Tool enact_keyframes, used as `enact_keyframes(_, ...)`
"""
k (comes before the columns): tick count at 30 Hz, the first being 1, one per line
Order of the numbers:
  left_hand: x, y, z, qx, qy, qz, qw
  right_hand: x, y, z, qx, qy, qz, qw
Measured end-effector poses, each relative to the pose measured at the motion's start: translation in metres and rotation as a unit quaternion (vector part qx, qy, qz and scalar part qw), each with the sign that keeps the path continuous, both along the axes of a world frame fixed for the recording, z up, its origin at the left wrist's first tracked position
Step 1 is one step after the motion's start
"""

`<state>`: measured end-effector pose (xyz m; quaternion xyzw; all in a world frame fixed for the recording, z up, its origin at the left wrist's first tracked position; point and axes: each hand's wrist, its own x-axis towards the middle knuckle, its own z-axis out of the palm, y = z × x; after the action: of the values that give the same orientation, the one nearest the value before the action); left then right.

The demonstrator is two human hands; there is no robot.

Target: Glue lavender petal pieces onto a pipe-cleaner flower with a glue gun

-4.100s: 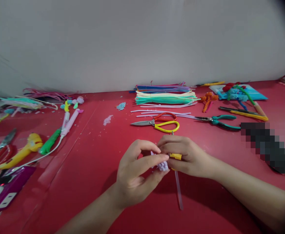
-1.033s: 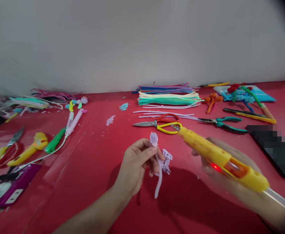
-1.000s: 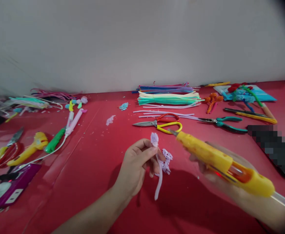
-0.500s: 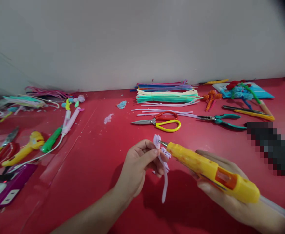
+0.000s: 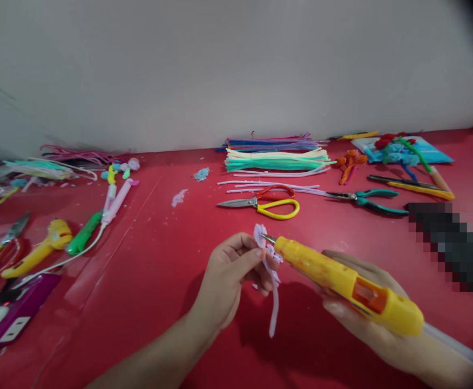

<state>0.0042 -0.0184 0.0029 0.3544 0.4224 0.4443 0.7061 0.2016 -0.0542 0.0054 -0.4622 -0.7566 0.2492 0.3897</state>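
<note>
Now our left hand pinches a lilac pipe-cleaner piece upright above the red worktop; our right hand grips a yellow glue gun, nozzle seemingly touching its frilled top. Scissors lie beyond.

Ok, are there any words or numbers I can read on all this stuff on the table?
No words or numbers can be read here.
Purple packet: white label patches, print too blurred to read.
Yellow glue gun in the right hand: no writing shows.
Lilac pipe cleaner in the left hand: none.
Blue packet: too far and small to tell.
</note>
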Motion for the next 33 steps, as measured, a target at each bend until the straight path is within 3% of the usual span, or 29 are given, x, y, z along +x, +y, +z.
enact_keyframes(33,-0.0018,0.0005,-0.0017,0.015,-0.014,-0.006,1.000,0.0037,0.0017,-0.0029,0.003,-0.030,0.030,0.999)
